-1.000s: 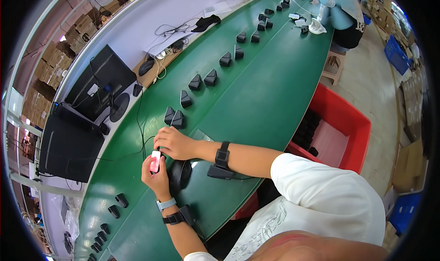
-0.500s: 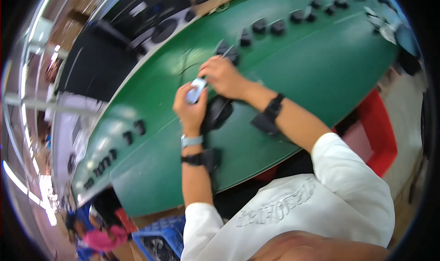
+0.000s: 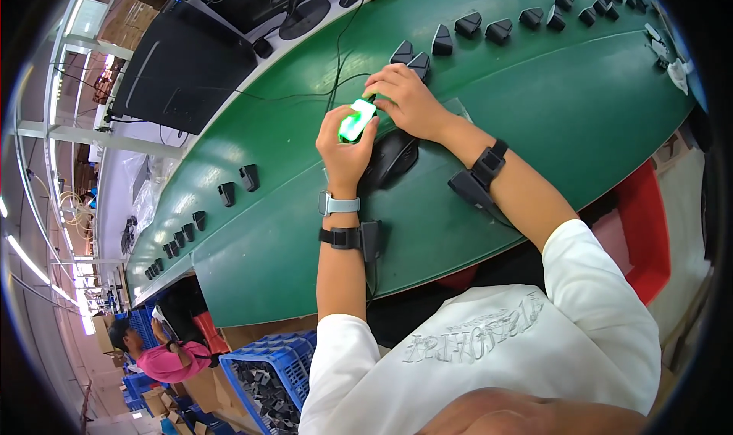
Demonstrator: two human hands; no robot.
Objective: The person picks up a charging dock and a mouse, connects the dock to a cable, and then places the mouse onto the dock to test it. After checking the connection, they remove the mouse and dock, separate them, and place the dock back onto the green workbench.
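My left hand (image 3: pixel 345 146) is closed around a small box-shaped device (image 3: pixel 357 120), whose face glows bright green. The thumb and fingers grip its sides. At the device's far end, my right hand (image 3: pixel 408 99) pinches something dark and small, which looks like the end of a black cable (image 3: pixel 305 96); the fingers hide most of it. Below the hands, a black rounded thing like a computer mouse (image 3: pixel 393 156) lies on the green tabletop (image 3: pixel 267 259). Just beyond my right hand stand two black angular devices (image 3: pixel 402 53).
More black devices (image 3: pixel 498 31) line the table's far right. Another row (image 3: pixel 250 177) runs along the left. Monitors (image 3: pixel 179 69) stand behind the far edge. A blue crate (image 3: pixel 263 351) of dark parts is at lower left, a red bin (image 3: pixel 645 236) at right. A person in pink (image 3: pixel 172 365) is further off.
The device's face has turned from pale white-blue to bright green. The whole view has shifted, with hands and table lying further right. Both hands keep about the same hold.
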